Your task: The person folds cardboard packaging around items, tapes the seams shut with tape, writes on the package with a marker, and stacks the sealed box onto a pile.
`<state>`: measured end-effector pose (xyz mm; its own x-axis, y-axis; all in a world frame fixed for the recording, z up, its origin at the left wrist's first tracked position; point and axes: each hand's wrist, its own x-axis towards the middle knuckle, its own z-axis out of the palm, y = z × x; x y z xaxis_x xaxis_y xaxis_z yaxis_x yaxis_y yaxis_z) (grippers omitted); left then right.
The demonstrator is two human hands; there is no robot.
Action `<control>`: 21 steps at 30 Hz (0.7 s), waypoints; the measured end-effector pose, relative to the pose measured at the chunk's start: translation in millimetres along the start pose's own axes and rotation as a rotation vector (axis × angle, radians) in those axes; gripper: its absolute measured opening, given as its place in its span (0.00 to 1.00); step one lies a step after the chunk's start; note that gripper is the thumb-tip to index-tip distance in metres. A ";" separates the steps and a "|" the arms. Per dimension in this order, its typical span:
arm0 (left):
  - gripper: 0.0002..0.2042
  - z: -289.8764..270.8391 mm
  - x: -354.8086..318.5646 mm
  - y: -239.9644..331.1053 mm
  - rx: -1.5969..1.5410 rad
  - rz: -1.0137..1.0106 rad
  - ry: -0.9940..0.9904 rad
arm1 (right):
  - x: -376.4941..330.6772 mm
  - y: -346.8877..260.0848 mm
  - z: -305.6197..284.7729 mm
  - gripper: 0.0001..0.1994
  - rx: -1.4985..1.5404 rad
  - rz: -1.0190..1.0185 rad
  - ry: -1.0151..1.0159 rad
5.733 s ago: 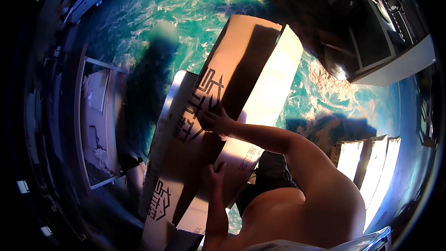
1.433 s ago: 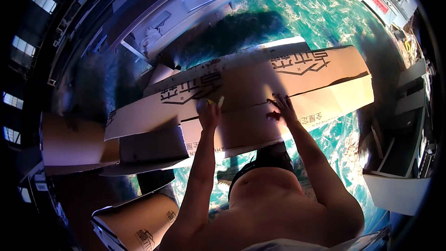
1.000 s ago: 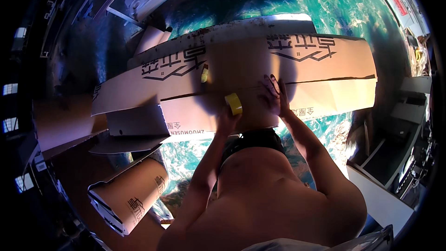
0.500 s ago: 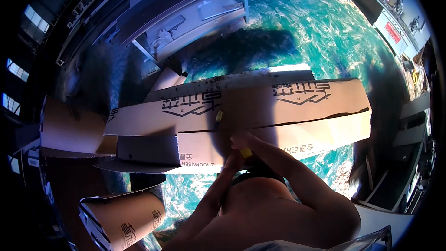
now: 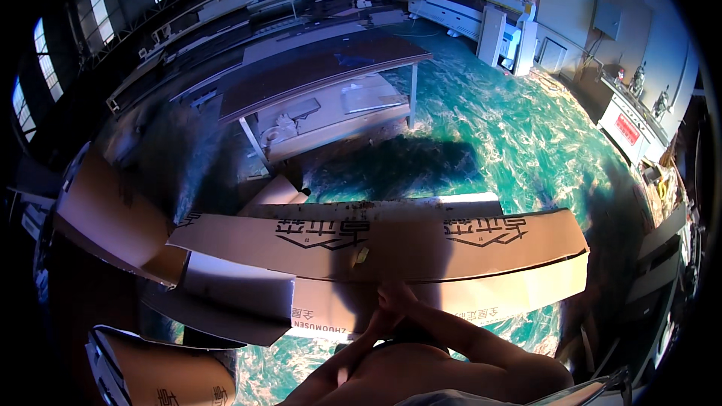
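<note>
Your hands meet at the near edge of a long flat brown cardboard box (image 5: 376, 244).

Left to right: the box's long axis runs crosswise before you. Your left hand (image 5: 374, 328) and right hand (image 5: 397, 299) touch, pressed together against its near edge; whether they pinch anything is hidden.

Arms: bare from shoulder to wrist, no sleeves seen.
Left hand (image 5: 376, 325): ungloved, no ring or watch made out.
Right hand (image 5: 397, 299): ungloved, likewise unadorned, partly shadowed.
Torso: bare chest, filled the lower middle of the view.
Clothing: pale fabric edge at the bottom rim; kind could not be told.
</note>
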<state>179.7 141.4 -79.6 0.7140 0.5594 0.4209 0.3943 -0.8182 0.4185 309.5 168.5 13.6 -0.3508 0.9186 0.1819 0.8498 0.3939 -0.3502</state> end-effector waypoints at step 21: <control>0.22 -12.8 -11.8 12.4 -0.303 -0.615 -0.196 | 43.7 18.6 -55.3 0.20 -0.235 0.026 0.527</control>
<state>168.8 126.4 -69.0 0.5157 0.8504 -0.1044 0.6015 -0.2726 0.7509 331.7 214.3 65.8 -0.1364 0.7645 0.6300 0.9412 0.2985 -0.1584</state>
